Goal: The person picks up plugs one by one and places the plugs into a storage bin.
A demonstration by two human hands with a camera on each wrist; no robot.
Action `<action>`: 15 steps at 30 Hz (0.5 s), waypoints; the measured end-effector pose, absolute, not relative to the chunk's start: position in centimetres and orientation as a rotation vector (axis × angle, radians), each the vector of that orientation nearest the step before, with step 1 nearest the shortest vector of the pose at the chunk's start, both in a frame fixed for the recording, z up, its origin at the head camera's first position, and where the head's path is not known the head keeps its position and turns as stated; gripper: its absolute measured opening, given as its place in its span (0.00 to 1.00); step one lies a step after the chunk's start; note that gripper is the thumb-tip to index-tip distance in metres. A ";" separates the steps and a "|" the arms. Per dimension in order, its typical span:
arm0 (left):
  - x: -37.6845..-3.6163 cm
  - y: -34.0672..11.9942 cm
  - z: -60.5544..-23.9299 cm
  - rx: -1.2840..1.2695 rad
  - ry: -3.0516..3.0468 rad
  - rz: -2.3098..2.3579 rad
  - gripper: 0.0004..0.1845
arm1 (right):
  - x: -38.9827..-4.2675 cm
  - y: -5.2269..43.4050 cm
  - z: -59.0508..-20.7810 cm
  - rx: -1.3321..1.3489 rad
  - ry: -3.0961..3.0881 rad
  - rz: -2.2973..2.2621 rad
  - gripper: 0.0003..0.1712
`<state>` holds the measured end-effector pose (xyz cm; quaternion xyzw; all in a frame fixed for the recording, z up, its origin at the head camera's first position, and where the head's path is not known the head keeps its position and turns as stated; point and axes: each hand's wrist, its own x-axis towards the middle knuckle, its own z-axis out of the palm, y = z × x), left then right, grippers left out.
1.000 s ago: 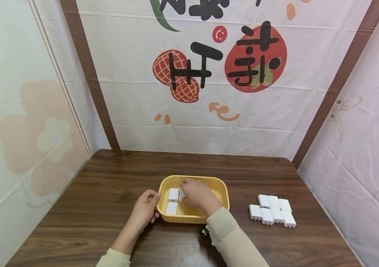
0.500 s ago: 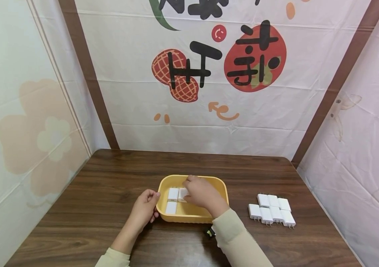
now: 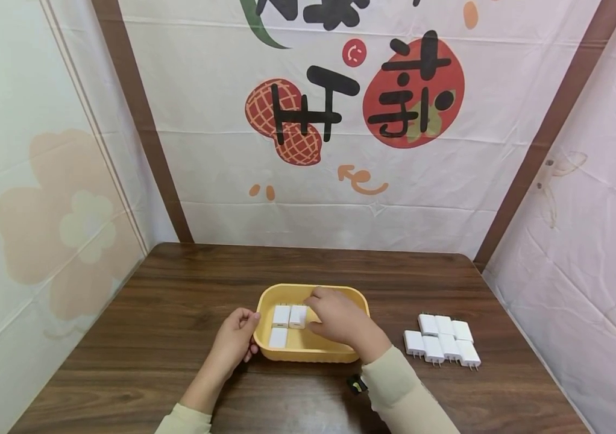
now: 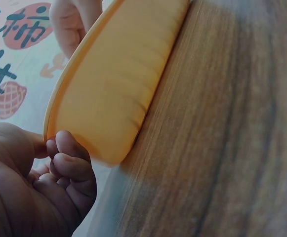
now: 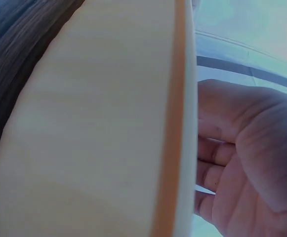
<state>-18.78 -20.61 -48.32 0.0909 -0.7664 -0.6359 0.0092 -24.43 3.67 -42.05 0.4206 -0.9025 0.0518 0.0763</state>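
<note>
A yellow plastic basket stands on the table, with three white charger plugs inside at its left end. Two lie side by side, a left charger and a right charger; the third charger sits in front of them. My left hand pinches the basket's left rim; in the left wrist view its curled fingers are at the rim. My right hand reaches over the basket, fingers apart, just right of the right charger and holding nothing. The right wrist view shows the basket wall partly hiding that hand's fingertips.
On the table's right lies a cluster of several white chargers, prongs showing. A small black device hangs by the right sleeve. The wooden table ends at a printed cloth backdrop, with cloth at both sides too.
My right hand has let go of the right charger, leaving it beside the left one, and has drawn back a little to the right. The left hand stays at the rim.
</note>
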 end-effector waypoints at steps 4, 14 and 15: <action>-18.8 -20.7 -48.3 0.282 -2.393 -1.990 0.16 | -24.0 4.5 -42.0 1.290 -2.679 0.120 0.23; -18.9 -20.7 -48.5 0.272 -2.373 -2.000 0.15 | -23.3 6.9 -42.1 1.290 -2.610 0.072 0.23; -18.9 -20.7 -48.5 0.271 -2.372 -2.003 0.15 | -23.2 7.1 -42.1 1.289 -2.606 0.064 0.23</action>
